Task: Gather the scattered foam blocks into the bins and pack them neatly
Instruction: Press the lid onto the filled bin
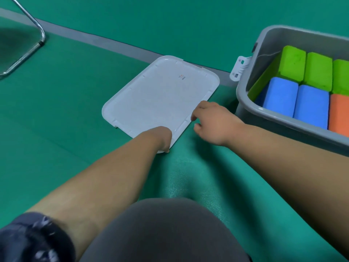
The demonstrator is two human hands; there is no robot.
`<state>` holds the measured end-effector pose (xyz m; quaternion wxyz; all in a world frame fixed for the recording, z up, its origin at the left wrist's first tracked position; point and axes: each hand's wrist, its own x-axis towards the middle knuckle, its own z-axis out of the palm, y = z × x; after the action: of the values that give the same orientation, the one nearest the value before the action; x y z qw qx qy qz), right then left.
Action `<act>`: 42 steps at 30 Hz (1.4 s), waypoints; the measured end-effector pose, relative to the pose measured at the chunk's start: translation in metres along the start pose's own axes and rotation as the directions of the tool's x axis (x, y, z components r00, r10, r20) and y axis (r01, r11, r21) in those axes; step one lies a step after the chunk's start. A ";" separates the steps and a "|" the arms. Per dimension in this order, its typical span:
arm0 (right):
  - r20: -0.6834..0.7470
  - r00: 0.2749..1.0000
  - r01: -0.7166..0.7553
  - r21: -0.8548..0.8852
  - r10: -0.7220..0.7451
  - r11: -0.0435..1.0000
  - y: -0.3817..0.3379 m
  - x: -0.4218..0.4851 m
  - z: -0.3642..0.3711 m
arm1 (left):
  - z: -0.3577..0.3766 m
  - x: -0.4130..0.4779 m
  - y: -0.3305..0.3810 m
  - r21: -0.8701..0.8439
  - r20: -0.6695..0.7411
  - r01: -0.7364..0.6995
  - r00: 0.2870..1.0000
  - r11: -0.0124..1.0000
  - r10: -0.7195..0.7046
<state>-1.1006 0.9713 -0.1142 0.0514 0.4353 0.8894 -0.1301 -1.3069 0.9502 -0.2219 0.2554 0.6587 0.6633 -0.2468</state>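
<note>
From my remote seat, the green floor mat [75, 110] fills nearly the whole view, and most of its bare stretch lies left of and beyond the hands. One grey stripe [94, 39] crosses it slantwise and passes behind the lid's far corner. One grey bin [243, 95] sits at the right and is cut off by the frame edge. Its near-left corner stands near the lid, with a strip of mat between them.

One white lid [160, 95] lies flat on the mat, angled, with its far edge on the stripe. My own knee [160, 233] in grey cloth blocks the bottom centre.

The foam blocks I can see are all inside the bin, packed side by side. I count three green blocks [292, 61] in the far row, two blue blocks [279, 97] in the near row and one orange block [340, 112] beside them at the frame edge.

The left hand [163, 137] rests on the lid's near corner with its fingers bent down over the edge. They are hidden, so I cannot tell whether they clasp it. The right hand [213, 121] hovers just beside the lid's right edge, loosely curled and holding nothing.

One white latch [238, 69] hangs on the bin's left end. One bent metal chair leg [40, 35] stands far left, well apart from the lid.
</note>
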 end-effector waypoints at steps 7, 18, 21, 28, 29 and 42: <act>0.007 1.000 -0.004 0.005 0.004 1.000 -0.009 -0.006 -0.002 | -0.003 -0.018 0.007 -0.142 -0.129 0.063 0.988 0.988 -0.081; -0.241 0.970 -0.003 0.157 0.041 0.988 -0.020 0.008 -0.073 | -0.110 -0.082 0.004 -0.112 -0.882 0.014 0.458 0.994 -0.106; -0.325 0.945 0.028 0.160 0.026 0.987 -0.016 0.009 -0.107 | -0.162 -0.117 0.014 -0.079 -0.938 -0.094 0.345 0.992 -0.042; -0.556 0.827 -0.011 0.129 0.082 0.992 0.036 -0.007 -0.229 | -0.271 -0.212 0.067 0.040 -0.999 -0.401 -0.020 0.915 0.034; -0.599 0.793 -0.035 0.139 0.112 0.990 0.044 -0.015 -0.246 | -0.285 -0.222 0.079 0.055 -0.997 -0.447 -0.067 0.893 0.027; -0.886 0.310 -0.355 0.228 0.344 0.907 0.161 -0.156 -0.331 | -0.407 -0.283 0.238 0.093 -0.986 -0.860 -0.148 0.501 -0.072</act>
<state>-0.8703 1.0381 0.2054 -0.4140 0.6150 0.6546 0.1480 -1.0744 1.0114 0.2722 0.0156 0.6761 0.3873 0.6266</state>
